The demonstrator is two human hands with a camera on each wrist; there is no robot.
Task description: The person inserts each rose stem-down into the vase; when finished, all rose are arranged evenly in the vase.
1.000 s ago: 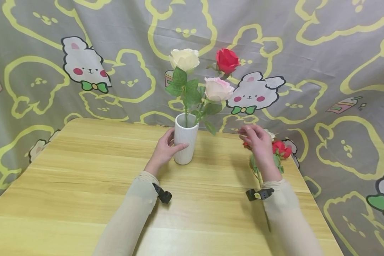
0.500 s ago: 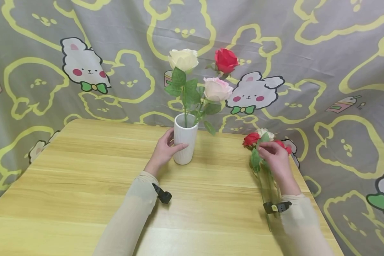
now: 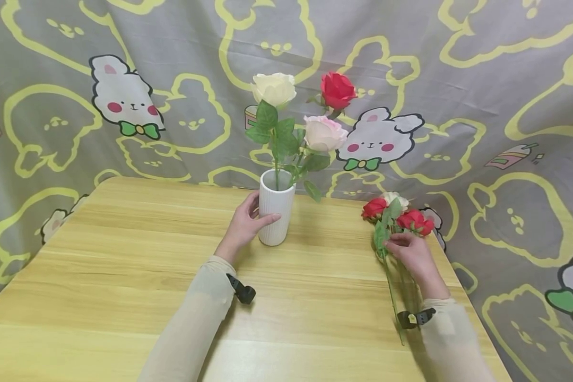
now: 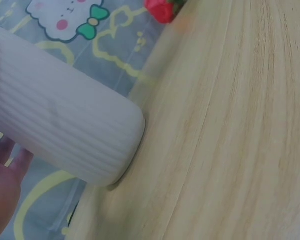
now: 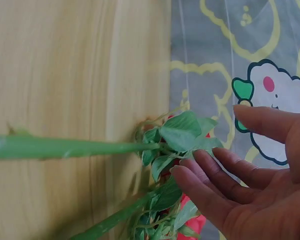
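A white ribbed vase [image 3: 276, 217] stands upright on the table, with a cream rose [image 3: 274, 89], a red rose [image 3: 338, 90] and a pink-edged rose [image 3: 325, 132] in it. My left hand [image 3: 241, 223] holds the vase from its left side, thumb across the front and fingers behind. At the right lie several roses, red ones [image 3: 415, 222] and a whitish one [image 3: 395, 199]. Over their leaves [image 3: 381, 236] and stems hovers my right hand [image 3: 413, 254]. In the right wrist view, its fingers [image 5: 205, 195] are spread apart from the thumb, close to the leaves, gripping nothing.
Behind the wooden table [image 3: 124, 265] hangs a grey curtain [image 3: 196, 53] with yellow outlines and rabbit prints. The loose stems [image 3: 392, 297] point toward the table's front, near its right edge.
My right hand has moved right and then toward me, from above the loose blooms to their leaves and stems. The left hand and the vase have stayed in place.
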